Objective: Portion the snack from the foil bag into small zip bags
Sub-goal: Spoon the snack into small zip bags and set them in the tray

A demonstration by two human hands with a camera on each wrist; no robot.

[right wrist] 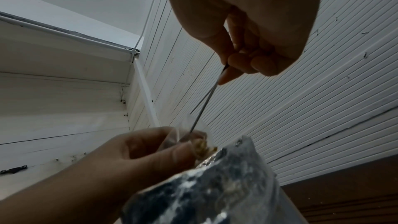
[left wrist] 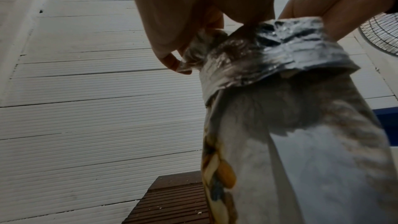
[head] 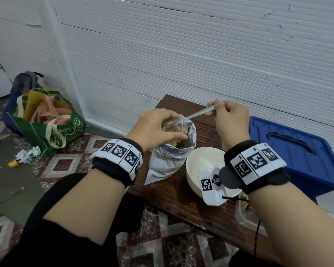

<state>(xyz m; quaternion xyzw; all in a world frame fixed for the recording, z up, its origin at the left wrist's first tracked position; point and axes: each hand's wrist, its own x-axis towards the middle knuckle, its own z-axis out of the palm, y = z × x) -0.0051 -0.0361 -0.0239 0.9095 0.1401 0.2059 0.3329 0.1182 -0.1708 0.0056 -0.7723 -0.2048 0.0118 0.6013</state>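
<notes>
A silver foil bag (head: 168,160) with a rolled-down rim stands open on the wooden bench (head: 181,201). My left hand (head: 162,130) holds a small clear zip bag (head: 182,125) just above its mouth, thumb and fingers pinching the bag's top open. Brown and yellow snack pieces show inside the zip bag. My right hand (head: 218,108) pinches the handle of a metal spoon (head: 200,113); its bowl end dips into the zip bag and is hidden there. In the right wrist view the spoon (right wrist: 206,101) slants down into the zip bag (right wrist: 193,135) above the foil bag (right wrist: 215,193).
A white bowl (head: 202,160) sits right of the foil bag. A clear tub (head: 243,214) with snack lies at the bench's near right. A blue plastic crate lid (head: 297,151) is further right. A green shopping bag (head: 52,124) and a backpack stand on the floor at left.
</notes>
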